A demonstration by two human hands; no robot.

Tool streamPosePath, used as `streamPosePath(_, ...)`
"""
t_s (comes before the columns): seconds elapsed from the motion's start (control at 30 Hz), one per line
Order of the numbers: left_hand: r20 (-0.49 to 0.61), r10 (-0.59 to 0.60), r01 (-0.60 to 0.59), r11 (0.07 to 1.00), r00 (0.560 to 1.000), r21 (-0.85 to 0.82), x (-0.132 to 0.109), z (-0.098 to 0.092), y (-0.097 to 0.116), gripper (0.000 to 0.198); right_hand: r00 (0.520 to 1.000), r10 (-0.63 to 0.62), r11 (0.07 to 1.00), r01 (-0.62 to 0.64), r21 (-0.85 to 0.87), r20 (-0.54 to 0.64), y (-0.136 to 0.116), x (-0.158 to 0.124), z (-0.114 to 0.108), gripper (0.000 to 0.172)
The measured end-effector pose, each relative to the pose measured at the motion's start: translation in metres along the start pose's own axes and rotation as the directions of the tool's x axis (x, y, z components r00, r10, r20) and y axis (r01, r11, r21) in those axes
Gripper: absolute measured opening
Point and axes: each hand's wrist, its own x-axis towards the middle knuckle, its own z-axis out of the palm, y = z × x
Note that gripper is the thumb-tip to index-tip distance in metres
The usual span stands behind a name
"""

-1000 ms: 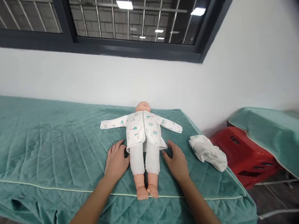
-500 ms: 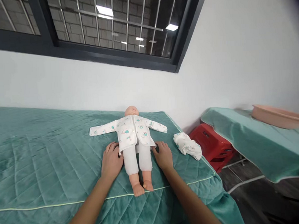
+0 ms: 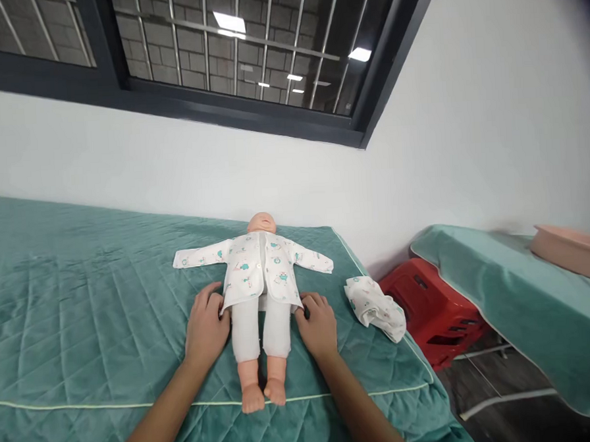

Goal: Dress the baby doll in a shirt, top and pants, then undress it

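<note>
A baby doll (image 3: pixel 261 223) lies on its back on a green quilted cover (image 3: pixel 112 323), feet toward me. It wears a white printed baby shirt (image 3: pixel 243 266) whose sleeves spread out to both sides, with the front edges meeting loosely. White covering wraps its legs (image 3: pixel 245 332), while the feet are bare. My left hand (image 3: pixel 206 324) pinches the shirt's lower left corner between thumb and fingers. At the opposite corner of the hem, my right hand (image 3: pixel 319 324) is closed on the cloth. A crumpled white printed cloth (image 3: pixel 376 308) lies right of my right hand.
Beyond the bed's right edge stands a red plastic stool (image 3: pixel 431 313). A table draped in green cloth (image 3: pixel 506 282) holds a pinkish basin (image 3: pixel 573 252) at the far right. The wall (image 3: pixel 183 167) and a barred window (image 3: pixel 246 52) rise behind the bed.
The view has tilted and shifted slightly. The doll's legs and the shirt hem have swung a little to the left, with both hands staying at the hem's corners.
</note>
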Motion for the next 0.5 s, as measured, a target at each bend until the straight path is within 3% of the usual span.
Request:
streamPosePath(0.17,0.02,-0.073,0.073,0.997,0.997,-0.012,0.0,0.004,-0.001,0.012,0.998,0.055,0.991,-0.056,0.123,0.015,-0.002,0.002,-0.002,0.008)
streamPosePath(0.27,0.026,-0.106,0.107,0.994,0.994,-0.034,0.0,0.003,-0.001,0.005,0.998,0.059,0.959,-0.063,0.278,0.023,-0.001,-0.016,-0.013,0.013)
streamPosePath(0.37,0.017,-0.13,0.131,0.988,0.991,-0.081,0.0,0.002,-0.001,0.01,0.996,0.087,0.937,-0.089,0.338,0.023,0.01,-0.074,-0.041,0.02)
streamPosePath(0.43,0.009,-0.132,0.132,0.983,0.991,-0.126,0.0,0.001,-0.002,0.014,0.986,0.165,0.961,-0.152,0.23,-0.037,0.019,-0.128,-0.067,0.018)
streamPosePath(0.5,0.004,-0.13,0.129,0.976,0.992,-0.174,0.0,0.0,-0.004,0.017,0.946,0.302,0.951,-0.291,0.101,-0.117,0.026,-0.178,-0.094,0.017)
